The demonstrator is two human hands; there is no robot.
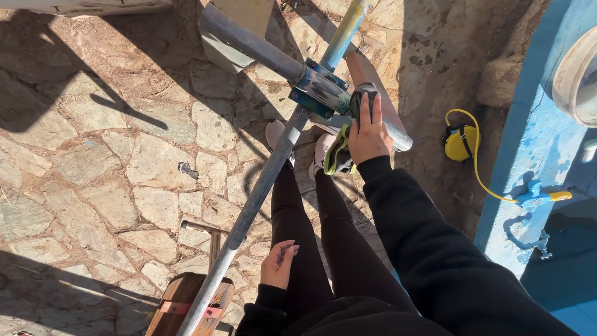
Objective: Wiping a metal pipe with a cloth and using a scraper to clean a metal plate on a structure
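Right hand (pixel 369 134) reaches forward, fingers curled down over a dark tool (pixel 364 99) with a black head and yellow-green grip; the grasp is closed around it, the tool pressed against the horizontal steel tube (pixel 249 42) just beside the scaffold coupler (pixel 320 90). The coupler sits immediately left of the grip, where the horizontal tube crosses a long diagonal tube (pixel 261 180); the hold likely sits there because the clamp's fastening is within the tool's reach from that side, though the bolt itself is hidden behind the fingers. The yellow-green part hangs below the wrist, toward the body. Left hand (pixel 278 264) hangs low beside the thigh, just right of the diagonal tube, fingers loosely bent, holding nothing and, as far as can be told, not touching the tube. Below the grip, pale shoes (pixel 277 132) stand on irregular stone paving (pixel 112 162), feet set close under the joint. A wooden trestle (pixel 186 305) lies near the left hand, the diagonal tube passing over it. Well right of the grip, a yellow reel with cord (pixel 461 142) rests at the foot of a blue wall (pixel 535 143). Hard sun, long shadows across the stones.
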